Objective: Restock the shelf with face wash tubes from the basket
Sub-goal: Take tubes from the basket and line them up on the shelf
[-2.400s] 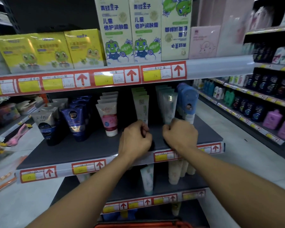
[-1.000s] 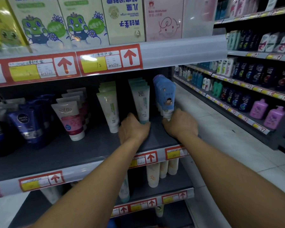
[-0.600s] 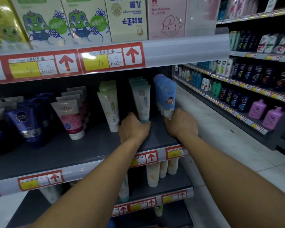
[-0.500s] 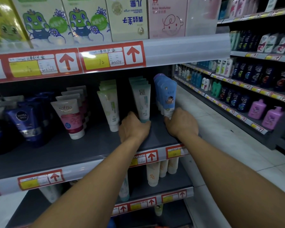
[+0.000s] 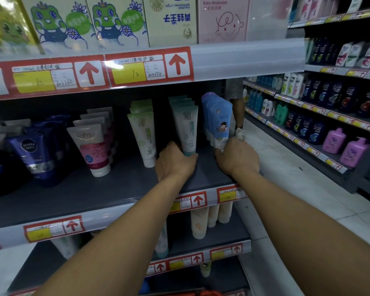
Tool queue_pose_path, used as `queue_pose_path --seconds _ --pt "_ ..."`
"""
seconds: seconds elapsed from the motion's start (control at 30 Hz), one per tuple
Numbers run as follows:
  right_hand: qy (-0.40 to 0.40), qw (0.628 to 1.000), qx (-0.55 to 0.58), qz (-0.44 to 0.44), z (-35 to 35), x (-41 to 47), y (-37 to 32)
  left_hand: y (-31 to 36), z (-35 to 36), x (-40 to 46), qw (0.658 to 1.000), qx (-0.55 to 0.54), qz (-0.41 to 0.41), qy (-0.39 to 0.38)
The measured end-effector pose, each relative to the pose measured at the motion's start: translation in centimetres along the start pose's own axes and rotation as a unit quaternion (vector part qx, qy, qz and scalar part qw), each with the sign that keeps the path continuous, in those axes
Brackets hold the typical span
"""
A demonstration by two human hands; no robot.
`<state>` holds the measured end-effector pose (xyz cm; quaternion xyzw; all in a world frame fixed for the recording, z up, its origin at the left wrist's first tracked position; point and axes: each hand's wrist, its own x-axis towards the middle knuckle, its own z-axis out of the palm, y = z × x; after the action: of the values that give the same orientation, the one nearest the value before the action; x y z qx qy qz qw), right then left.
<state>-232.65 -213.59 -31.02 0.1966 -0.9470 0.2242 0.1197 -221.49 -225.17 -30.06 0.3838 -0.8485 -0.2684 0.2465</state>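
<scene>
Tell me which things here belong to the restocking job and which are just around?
Job:
left hand holding the white-and-teal tube
right hand holding the blue cartoon tube
dark grey shelf

Around:
navy Nivea tube
pink-banded white tube
purple pump bottles

The left hand (image 5: 175, 162) covers the cap of the front pale green tube (image 5: 187, 131), so its grip cannot be made out. The right hand (image 5: 236, 159) hides the foot of the front blue tube (image 5: 219, 122). Rows behind both tubes show only their tops. Far left, the yellow box (image 5: 6, 28) is blurred and cut by the edge. Handwriting on the price labels (image 5: 137, 71) is too small to read. The orange basket (image 5: 203, 293) is cut off at the bottom edge.
</scene>
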Motion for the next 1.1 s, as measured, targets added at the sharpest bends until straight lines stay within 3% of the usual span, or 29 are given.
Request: queue_pose_path --seconds 0.5,0.77,1.0,1.1 --pt "0.008 1.0 0.006 0.002 -0.3 -0.3 0.0 0.0 0.2 0.1 1.0 0.007 -0.007 0.002" --pt "0.061 0.997 0.041 -0.001 -1.2 -1.1 -0.5 -0.2 -0.3 -0.2 0.996 -0.087 -0.014 0.012" --pt "0.007 0.998 -0.052 -0.04 -1.2 -1.4 -0.8 -0.3 -0.5 -1.1 0.991 -0.133 0.012 -0.003" --pt "-0.024 0.995 -0.085 -0.055 -1.6 -1.5 -0.8 -0.1 -1.0 -1.5 0.994 -0.103 0.029 -0.025"
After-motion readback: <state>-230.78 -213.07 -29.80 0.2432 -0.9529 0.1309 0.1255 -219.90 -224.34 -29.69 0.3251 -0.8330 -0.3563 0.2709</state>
